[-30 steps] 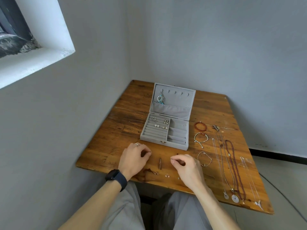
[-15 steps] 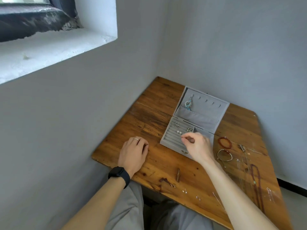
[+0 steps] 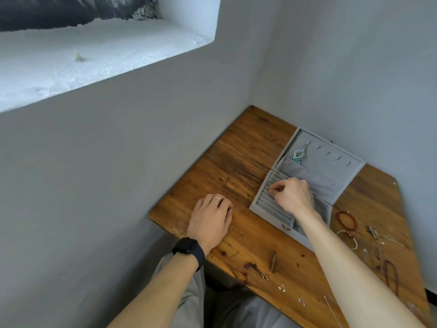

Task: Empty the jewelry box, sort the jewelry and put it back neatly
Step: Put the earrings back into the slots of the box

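Two hands in view. The right hand (image 3: 292, 194) is over the ring rolls of the open grey jewelry box (image 3: 326, 183), thumb and forefinger pinching a small piece of jewelry (image 3: 269, 191), too small to identify. The left hand (image 3: 210, 218) rests palm down on the wooden table (image 3: 236, 162) left of the box, fingers loosely curled, holding nothing visible. A blue earring (image 3: 299, 156) hangs in the lid. A red bead bracelet (image 3: 346, 220) lies right of the box.

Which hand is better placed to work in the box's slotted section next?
Right. The right hand is over the slotted rows of the jewelry box, pinching a small piece; the left hand rests on the table beside the box, holding nothing.
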`<action>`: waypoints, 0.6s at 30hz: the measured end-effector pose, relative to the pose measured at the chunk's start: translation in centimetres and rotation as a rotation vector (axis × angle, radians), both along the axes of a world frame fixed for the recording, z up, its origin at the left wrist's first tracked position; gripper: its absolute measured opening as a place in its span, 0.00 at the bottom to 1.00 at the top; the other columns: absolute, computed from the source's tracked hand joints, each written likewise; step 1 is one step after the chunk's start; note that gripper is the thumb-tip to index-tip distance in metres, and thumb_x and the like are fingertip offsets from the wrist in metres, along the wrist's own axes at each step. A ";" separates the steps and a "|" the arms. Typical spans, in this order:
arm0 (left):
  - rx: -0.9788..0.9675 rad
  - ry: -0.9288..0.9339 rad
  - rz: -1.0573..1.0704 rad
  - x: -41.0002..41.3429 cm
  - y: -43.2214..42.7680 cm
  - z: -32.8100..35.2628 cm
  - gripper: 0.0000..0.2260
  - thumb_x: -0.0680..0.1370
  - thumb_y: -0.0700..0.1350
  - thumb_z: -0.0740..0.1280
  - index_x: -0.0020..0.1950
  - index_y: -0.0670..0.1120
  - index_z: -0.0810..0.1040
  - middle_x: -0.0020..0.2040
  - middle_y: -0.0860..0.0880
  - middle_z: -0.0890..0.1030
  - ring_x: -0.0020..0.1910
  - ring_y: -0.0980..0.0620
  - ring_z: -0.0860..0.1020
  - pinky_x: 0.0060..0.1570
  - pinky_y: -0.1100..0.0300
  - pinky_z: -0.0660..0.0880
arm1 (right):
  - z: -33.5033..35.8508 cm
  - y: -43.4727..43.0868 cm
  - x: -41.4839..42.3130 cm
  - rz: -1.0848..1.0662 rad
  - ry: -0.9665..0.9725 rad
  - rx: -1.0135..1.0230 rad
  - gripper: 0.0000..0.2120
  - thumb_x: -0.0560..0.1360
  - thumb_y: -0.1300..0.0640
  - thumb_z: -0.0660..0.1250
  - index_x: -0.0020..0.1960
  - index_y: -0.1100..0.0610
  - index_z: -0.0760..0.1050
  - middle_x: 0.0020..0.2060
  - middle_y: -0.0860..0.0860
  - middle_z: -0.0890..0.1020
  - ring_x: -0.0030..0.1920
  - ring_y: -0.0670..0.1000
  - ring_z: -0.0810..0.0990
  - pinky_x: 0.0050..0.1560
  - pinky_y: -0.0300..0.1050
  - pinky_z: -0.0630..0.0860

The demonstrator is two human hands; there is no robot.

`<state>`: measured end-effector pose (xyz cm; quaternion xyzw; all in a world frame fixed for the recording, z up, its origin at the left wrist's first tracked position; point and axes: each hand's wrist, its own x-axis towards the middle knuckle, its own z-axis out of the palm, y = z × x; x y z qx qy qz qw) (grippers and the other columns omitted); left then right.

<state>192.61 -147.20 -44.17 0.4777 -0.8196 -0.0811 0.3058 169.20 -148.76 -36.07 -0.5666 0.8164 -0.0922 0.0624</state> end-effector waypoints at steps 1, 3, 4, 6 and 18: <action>0.000 0.003 -0.001 0.0 0.0 0.0 0.07 0.81 0.49 0.63 0.53 0.51 0.80 0.51 0.53 0.79 0.53 0.52 0.75 0.54 0.55 0.74 | 0.1 -0.1 0.1 -0.014 -0.003 -0.008 0.07 0.76 0.47 0.70 0.52 0.44 0.84 0.55 0.50 0.83 0.59 0.57 0.74 0.53 0.51 0.77; -0.001 0.008 -0.003 0.0 0.0 -0.1 0.07 0.81 0.49 0.63 0.53 0.51 0.80 0.51 0.53 0.79 0.52 0.52 0.75 0.54 0.55 0.74 | 0.3 -0.3 0.2 -0.033 0.015 -0.029 0.05 0.75 0.48 0.71 0.50 0.43 0.84 0.54 0.50 0.83 0.58 0.58 0.75 0.51 0.50 0.77; -0.002 0.008 -0.002 0.0 0.0 -0.1 0.07 0.81 0.49 0.63 0.53 0.51 0.80 0.51 0.53 0.79 0.52 0.52 0.74 0.54 0.55 0.74 | 0.3 -0.4 0.3 -0.038 0.032 -0.031 0.05 0.75 0.49 0.71 0.49 0.43 0.84 0.53 0.51 0.83 0.58 0.58 0.75 0.50 0.49 0.77; -0.002 0.002 -0.003 0.0 0.0 0.0 0.07 0.81 0.49 0.62 0.53 0.51 0.79 0.51 0.54 0.78 0.52 0.53 0.74 0.54 0.55 0.73 | 0.3 -0.3 0.5 -0.037 0.069 -0.031 0.05 0.76 0.49 0.70 0.50 0.43 0.84 0.53 0.51 0.83 0.58 0.58 0.75 0.50 0.49 0.77; 0.192 0.062 -0.011 0.7 -0.5 1.1 0.06 0.80 0.51 0.65 0.54 0.55 0.80 0.54 0.59 0.79 0.56 0.57 0.73 0.57 0.60 0.71 | -0.6 4.2 -0.3 -0.029 -0.047 -0.246 0.10 0.77 0.49 0.68 0.57 0.47 0.81 0.56 0.48 0.81 0.54 0.50 0.71 0.48 0.45 0.69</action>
